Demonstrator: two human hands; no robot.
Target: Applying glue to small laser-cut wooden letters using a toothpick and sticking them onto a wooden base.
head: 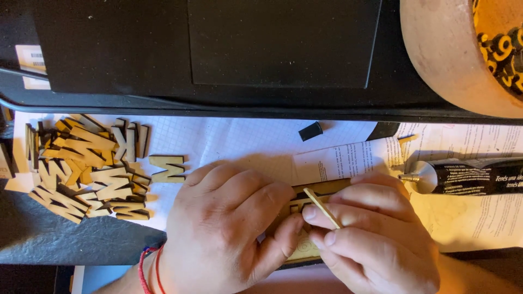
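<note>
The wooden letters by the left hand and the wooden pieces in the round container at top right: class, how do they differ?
The wooden letters lie in a loose heap on the paper; the pieces in the container sit inside its round wall. The letters are angular and pale; the container pieces look curved and yellower. Both are flat cutouts with dark edges.

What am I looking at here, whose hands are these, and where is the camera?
A person wears one camera on the head, looking down at their own bare hands. The left hand presses on a flat pale wooden piece, mostly hidden. The right hand pinches a thin wooden stick above it. To the left lies a pile of flat wooden letter cut-outs on squared white paper. To the right lies a dark glue tube with a metal nozzle; a round wooden bowl sits top right.
</note>
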